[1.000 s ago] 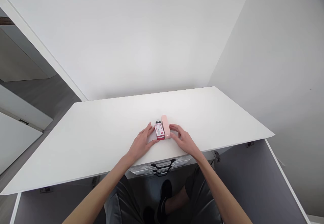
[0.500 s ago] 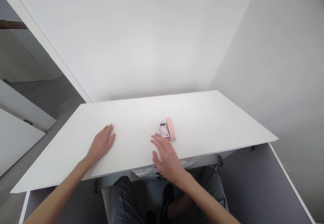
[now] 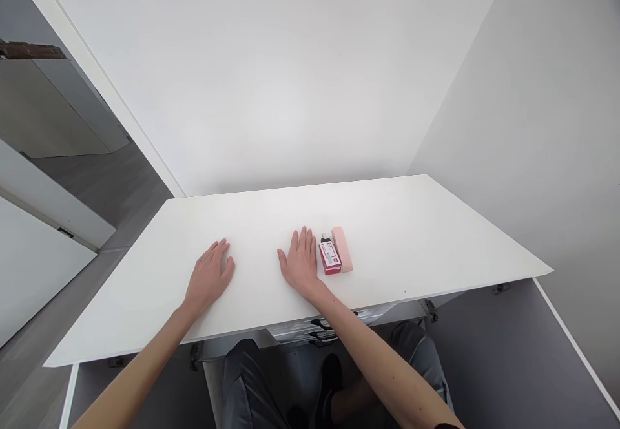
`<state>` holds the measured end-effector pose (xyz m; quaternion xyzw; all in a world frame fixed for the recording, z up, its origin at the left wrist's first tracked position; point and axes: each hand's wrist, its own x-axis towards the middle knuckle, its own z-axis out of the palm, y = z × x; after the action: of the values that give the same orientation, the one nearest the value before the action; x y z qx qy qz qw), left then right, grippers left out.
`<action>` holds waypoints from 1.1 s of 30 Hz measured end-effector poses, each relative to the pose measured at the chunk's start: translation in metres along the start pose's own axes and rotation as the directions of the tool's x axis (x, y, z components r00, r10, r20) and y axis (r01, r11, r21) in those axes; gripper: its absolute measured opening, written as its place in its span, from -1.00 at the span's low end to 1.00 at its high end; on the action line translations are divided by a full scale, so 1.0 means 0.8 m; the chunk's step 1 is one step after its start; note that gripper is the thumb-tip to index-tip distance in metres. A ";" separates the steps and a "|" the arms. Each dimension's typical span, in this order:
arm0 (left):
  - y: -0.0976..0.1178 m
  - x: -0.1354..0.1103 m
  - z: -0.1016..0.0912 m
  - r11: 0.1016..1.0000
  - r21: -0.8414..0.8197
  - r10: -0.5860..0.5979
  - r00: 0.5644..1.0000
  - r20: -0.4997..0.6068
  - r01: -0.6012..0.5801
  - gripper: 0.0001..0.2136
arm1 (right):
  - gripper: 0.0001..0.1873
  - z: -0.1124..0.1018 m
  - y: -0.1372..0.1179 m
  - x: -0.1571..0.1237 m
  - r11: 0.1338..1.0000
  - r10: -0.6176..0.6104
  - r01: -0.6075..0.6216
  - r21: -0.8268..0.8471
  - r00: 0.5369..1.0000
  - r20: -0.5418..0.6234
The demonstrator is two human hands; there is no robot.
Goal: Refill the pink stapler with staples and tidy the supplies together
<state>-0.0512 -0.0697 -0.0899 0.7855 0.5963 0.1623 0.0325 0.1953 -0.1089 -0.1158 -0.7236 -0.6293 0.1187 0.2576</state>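
My left hand [image 3: 209,278] lies flat on the left part of the white tabletop [image 3: 256,222], holding nothing, thumb apart from the fingers. Palm down, my right hand [image 3: 300,262] rests on the same surface with its fingers stretched away from me. Just right of it sits a small red-and-white box [image 3: 330,258] with printing too small to read. A small dark item with a pale tip [image 3: 326,238] shows at the box's far end; its kind is unclear. Alongside the box's right side lies a pink oblong case [image 3: 341,249].
Below the front edge are drawers with dark handles [image 3: 320,332] and cabinet doors standing open, the right one [image 3: 513,345] beside my legs. A white wall [image 3: 300,80] rises behind the tabletop. On the left a doorway shows grey floor [image 3: 111,183].
My right hand has come down from above the front edge, left of the box, and now lies flat. My left hand stays flat on the tabletop. The view has shifted slightly.
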 end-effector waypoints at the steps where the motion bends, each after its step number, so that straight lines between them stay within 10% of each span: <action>1: 0.000 0.000 0.001 1.000 -0.002 0.000 1.000 -0.003 0.000 -0.45 | -0.18 -0.001 0.004 0.001 1.000 0.017 -0.017 -0.004 1.000 -0.004; 16: 0.006 0.000 0.000 1.000 -0.020 0.003 1.000 0.014 -0.003 -0.46 | -0.18 -0.019 0.066 0.001 0.999 -0.021 0.022 0.041 1.000 -0.016; 33: 0.021 0.002 -0.012 1.000 0.010 -0.012 1.000 0.012 0.012 -0.45 | -0.24 -0.104 0.242 0.036 0.998 -0.018 0.015 -0.067 0.999 -0.039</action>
<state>-0.0377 -0.0741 -0.0765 0.7829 0.6016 0.1547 0.0332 0.4064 -0.1137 -0.1429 -0.7287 -0.6337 0.0813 0.2468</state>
